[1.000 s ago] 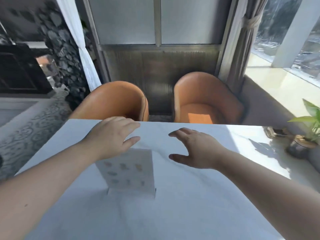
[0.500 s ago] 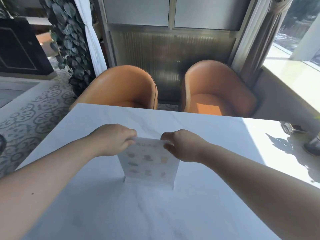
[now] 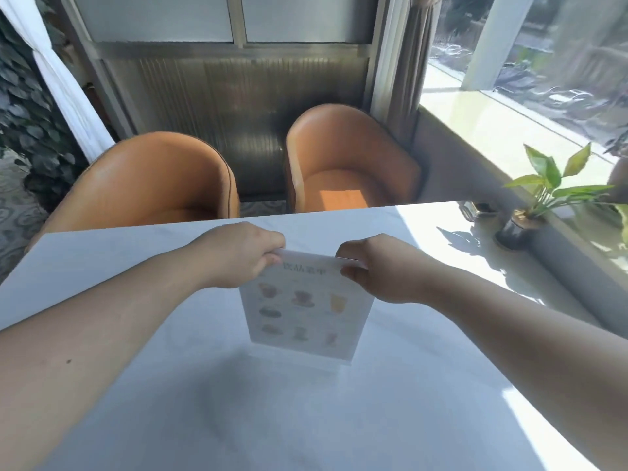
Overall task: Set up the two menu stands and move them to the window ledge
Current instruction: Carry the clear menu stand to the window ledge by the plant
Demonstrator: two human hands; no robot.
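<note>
A clear acrylic menu stand [image 3: 306, 314] with a drinks card stands upright in the middle of the white marble table [image 3: 238, 419]. My left hand [image 3: 238, 254] pinches its top left corner. My right hand [image 3: 377, 266] pinches its top right corner. The stand's base sits close to the tabletop; I cannot tell whether it touches. Only one menu stand is in view. The sunlit window ledge [image 3: 492, 130] runs along the right, beyond the table's edge.
Two orange tub chairs [image 3: 153, 185] [image 3: 346, 158] face the table's far side. A small potted plant [image 3: 530, 212] and a small dark holder [image 3: 475, 207] sit at the table's far right corner. A curtain [image 3: 404, 62] hangs by the window.
Both hands, open above the stand a second ago, closed on its top corners. The view has shifted and the stand now faces me more squarely.
</note>
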